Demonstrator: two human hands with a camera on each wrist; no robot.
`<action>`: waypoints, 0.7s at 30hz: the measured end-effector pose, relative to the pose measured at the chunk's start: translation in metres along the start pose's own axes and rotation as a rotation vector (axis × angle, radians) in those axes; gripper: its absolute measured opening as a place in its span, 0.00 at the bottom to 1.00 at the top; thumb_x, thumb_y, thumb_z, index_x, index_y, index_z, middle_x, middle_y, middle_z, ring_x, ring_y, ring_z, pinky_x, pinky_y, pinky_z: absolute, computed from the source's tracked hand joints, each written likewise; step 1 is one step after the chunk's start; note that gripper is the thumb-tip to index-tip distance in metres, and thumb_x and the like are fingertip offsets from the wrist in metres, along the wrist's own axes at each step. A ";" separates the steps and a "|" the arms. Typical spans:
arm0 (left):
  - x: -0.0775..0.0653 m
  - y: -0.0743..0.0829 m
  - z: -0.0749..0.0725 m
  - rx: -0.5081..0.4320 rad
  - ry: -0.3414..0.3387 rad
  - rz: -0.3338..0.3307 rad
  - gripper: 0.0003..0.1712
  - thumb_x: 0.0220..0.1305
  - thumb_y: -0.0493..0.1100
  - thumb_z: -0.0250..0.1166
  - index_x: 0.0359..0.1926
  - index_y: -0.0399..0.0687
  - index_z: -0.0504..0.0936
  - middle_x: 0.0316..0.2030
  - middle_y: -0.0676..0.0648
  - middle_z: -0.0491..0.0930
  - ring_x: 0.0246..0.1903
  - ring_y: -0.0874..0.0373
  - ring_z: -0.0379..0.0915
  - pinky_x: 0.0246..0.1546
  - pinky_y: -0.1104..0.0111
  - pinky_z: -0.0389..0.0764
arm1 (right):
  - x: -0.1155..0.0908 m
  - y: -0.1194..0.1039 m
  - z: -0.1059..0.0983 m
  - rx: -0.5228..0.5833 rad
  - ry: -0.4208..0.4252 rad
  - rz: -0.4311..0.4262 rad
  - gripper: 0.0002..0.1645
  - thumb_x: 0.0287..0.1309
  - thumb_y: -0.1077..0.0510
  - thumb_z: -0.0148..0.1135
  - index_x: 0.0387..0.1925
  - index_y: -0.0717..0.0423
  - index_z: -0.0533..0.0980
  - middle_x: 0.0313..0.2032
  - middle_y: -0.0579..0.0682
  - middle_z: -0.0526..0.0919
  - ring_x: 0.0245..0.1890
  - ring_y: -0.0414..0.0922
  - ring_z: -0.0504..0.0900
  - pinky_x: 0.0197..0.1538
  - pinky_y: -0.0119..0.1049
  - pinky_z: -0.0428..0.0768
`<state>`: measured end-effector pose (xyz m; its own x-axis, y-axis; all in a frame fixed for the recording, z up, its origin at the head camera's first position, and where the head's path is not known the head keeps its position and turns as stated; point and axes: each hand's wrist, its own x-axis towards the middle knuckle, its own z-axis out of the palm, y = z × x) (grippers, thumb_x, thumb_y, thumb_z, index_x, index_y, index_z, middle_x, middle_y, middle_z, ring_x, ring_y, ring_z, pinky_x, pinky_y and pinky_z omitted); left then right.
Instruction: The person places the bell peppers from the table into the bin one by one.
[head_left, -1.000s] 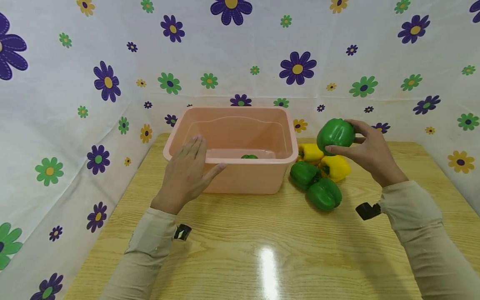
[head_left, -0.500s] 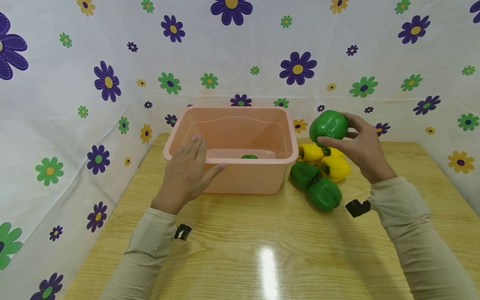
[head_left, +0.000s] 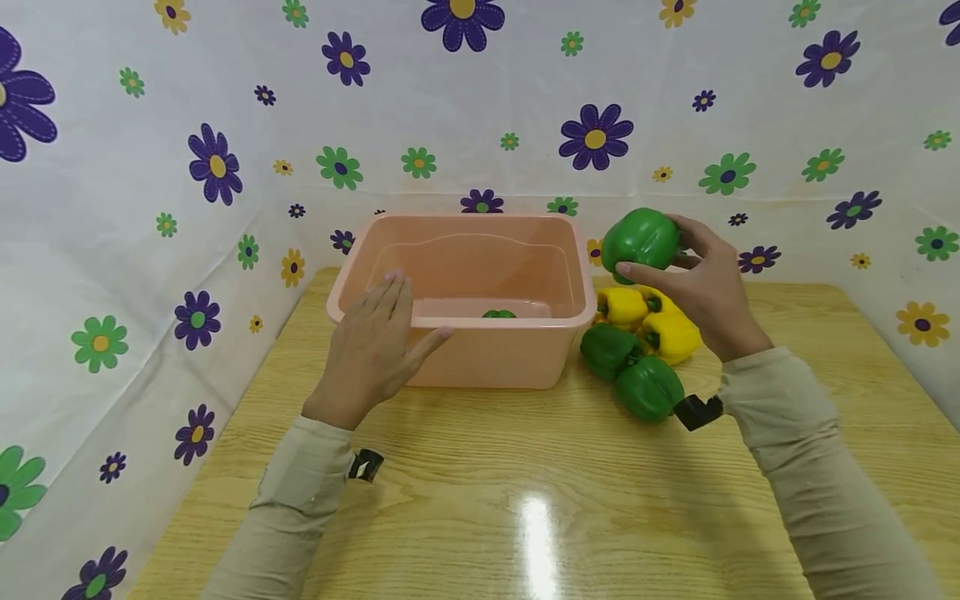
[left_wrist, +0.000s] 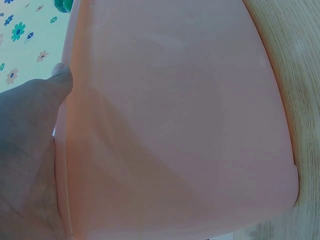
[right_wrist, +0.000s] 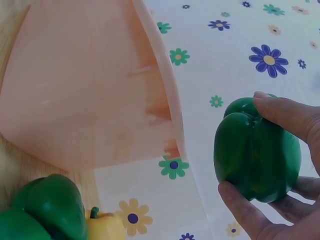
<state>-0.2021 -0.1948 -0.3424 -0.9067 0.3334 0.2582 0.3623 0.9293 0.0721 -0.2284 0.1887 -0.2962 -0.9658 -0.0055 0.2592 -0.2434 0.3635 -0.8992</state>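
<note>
My right hand grips a green bell pepper between thumb and fingers, raised just right of the pink plastic tub. In the right wrist view the same bell pepper shows its grooved end, fingers around its sides. My left hand lies with straight fingers over the tub's front rim at the left, thumb along the rim. The left wrist view has the thumb at the rim and the tub's outer wall. Inside the tub, part of a green pepper peeks over the front rim.
Right of the tub, two green peppers lie in front of several yellow peppers on the wooden table. A flower-print cloth hangs behind and at the sides of the table.
My right hand has moved left and up with the green bell pepper, toward the tub's right side. My left hand and the tub have stayed in place.
</note>
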 end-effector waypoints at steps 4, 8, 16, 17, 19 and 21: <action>0.000 0.000 -0.001 -0.002 -0.008 -0.006 0.54 0.74 0.71 0.47 0.76 0.27 0.52 0.76 0.31 0.51 0.77 0.40 0.44 0.77 0.50 0.48 | 0.002 -0.001 0.005 0.028 0.001 -0.013 0.47 0.55 0.50 0.77 0.73 0.47 0.66 0.65 0.51 0.73 0.55 0.50 0.74 0.49 0.32 0.82; 0.000 0.002 -0.001 -0.006 -0.017 -0.006 0.54 0.74 0.71 0.47 0.76 0.27 0.52 0.76 0.31 0.51 0.77 0.40 0.44 0.77 0.50 0.48 | 0.002 -0.002 0.009 0.043 0.001 -0.016 0.47 0.55 0.50 0.78 0.73 0.47 0.66 0.64 0.51 0.73 0.54 0.49 0.74 0.46 0.30 0.83; 0.001 0.002 -0.002 0.006 -0.003 0.003 0.54 0.74 0.71 0.48 0.76 0.27 0.53 0.76 0.31 0.52 0.77 0.40 0.45 0.77 0.51 0.49 | 0.003 -0.006 0.019 0.048 -0.007 -0.021 0.48 0.55 0.48 0.77 0.74 0.46 0.65 0.65 0.51 0.72 0.56 0.51 0.75 0.51 0.35 0.84; 0.001 0.002 -0.002 0.007 -0.002 0.004 0.54 0.74 0.71 0.48 0.76 0.27 0.53 0.76 0.31 0.52 0.77 0.40 0.45 0.77 0.51 0.49 | 0.004 -0.006 0.020 0.046 -0.009 -0.020 0.48 0.55 0.47 0.77 0.74 0.46 0.64 0.66 0.51 0.72 0.57 0.51 0.75 0.52 0.37 0.84; 0.001 0.001 -0.002 0.008 0.000 0.004 0.54 0.73 0.71 0.48 0.76 0.27 0.53 0.76 0.31 0.52 0.77 0.41 0.45 0.77 0.51 0.48 | 0.004 -0.007 0.022 0.042 -0.012 -0.020 0.49 0.56 0.47 0.77 0.75 0.46 0.64 0.66 0.51 0.72 0.58 0.52 0.74 0.54 0.40 0.83; 0.000 0.001 -0.002 0.007 -0.001 0.003 0.54 0.73 0.71 0.48 0.76 0.27 0.53 0.76 0.31 0.51 0.77 0.41 0.45 0.77 0.51 0.48 | 0.004 -0.007 0.025 0.042 -0.013 -0.027 0.49 0.55 0.47 0.77 0.74 0.47 0.64 0.66 0.51 0.72 0.58 0.52 0.74 0.55 0.40 0.82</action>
<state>-0.2016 -0.1939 -0.3401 -0.9059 0.3366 0.2570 0.3636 0.9293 0.0647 -0.2330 0.1633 -0.2978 -0.9598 -0.0269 0.2795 -0.2729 0.3233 -0.9061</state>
